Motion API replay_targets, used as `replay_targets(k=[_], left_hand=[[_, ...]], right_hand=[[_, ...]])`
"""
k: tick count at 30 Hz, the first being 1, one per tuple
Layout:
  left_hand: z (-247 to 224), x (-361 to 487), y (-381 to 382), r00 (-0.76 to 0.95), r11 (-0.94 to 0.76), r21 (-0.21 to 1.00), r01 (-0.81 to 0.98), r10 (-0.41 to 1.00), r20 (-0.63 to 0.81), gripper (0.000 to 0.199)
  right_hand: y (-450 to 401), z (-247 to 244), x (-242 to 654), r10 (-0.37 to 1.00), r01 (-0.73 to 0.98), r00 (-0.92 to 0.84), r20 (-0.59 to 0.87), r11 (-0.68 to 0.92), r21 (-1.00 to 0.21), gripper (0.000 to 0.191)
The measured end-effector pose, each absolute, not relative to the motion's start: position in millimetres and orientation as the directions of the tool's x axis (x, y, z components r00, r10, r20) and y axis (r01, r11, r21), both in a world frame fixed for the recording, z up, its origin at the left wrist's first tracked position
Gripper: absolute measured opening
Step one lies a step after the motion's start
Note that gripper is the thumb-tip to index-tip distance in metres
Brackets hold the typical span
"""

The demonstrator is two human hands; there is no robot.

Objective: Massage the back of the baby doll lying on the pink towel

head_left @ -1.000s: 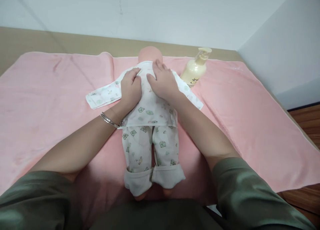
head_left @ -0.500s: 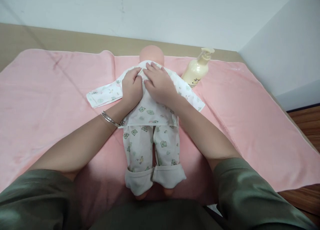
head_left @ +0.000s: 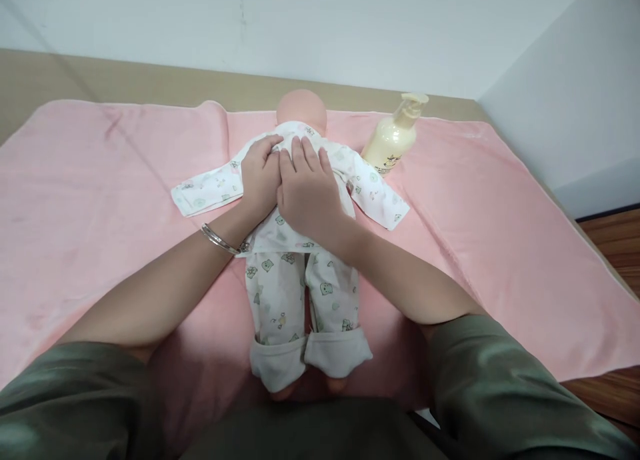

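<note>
A baby doll (head_left: 301,107) lies on the pink blanket, its bald head away from me, dressed in a white shirt (head_left: 377,193) and matching trousers (head_left: 280,300) with small green animal prints. My left hand (head_left: 261,179), above a silver bracelet, rests on the left part of the doll's torso with its fingers curled in on the shirt. Beside it, touching it, my right hand (head_left: 310,190) lies flat on the middle of the shirt, fingers stretched toward the collar. Both shirt sleeves are spread outward. The turned-up trouser cuffs point toward me, with the doll's feet barely showing below.
A pale yellow pump bottle (head_left: 393,140) stands right of the doll's shoulder. The pink blanket (head_left: 500,247) covers most of the wooden-coloured table (head_left: 150,80). White walls (head_left: 350,27) border it behind and at the right.
My right hand has slid down from the collar toward the middle of the shirt, its fingers straighter and closer together. My left hand has barely moved.
</note>
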State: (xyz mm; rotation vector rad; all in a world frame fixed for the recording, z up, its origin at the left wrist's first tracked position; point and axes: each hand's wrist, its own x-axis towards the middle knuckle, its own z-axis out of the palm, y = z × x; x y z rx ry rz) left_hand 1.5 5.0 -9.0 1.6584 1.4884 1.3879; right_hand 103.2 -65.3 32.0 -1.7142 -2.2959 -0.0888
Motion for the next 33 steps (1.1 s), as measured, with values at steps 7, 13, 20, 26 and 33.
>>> replay_targets(k=[7, 13, 20, 26, 33], left_hand=[[-9, 0, 5, -0.063, -0.339, 0.847, 0.409, 0.916, 0.397, 0.038], [-8, 1, 4, -0.098, -0.326, 0.835, 0.443, 0.908, 0.407, 0.04], [-8, 2, 2, -0.117, -0.302, 0.855, 0.422, 0.917, 0.382, 0.039], [-3, 1, -3, -0.037, -0.325, 0.825, 0.462, 0.923, 0.384, 0.031], [-4, 2, -1, 0.028, -0.384, 0.771, 0.509, 0.902, 0.431, 0.033]], right_hand=[[-19, 36, 137, 0.9, 0.874, -0.369, 0.231, 0.421, -0.242, 0.053], [-14, 29, 144, 0.939, 0.919, -0.201, 0.278, 0.279, -0.278, 0.058], [-66, 34, 114, 0.925, 0.936, -0.254, 0.281, 0.308, -0.169, 0.059], [-48, 34, 123, 0.916, 0.908, -0.32, 0.242, 0.369, -0.198, 0.06], [-18, 31, 140, 0.929, 0.898, -0.239, 0.283, 0.322, -0.299, 0.053]])
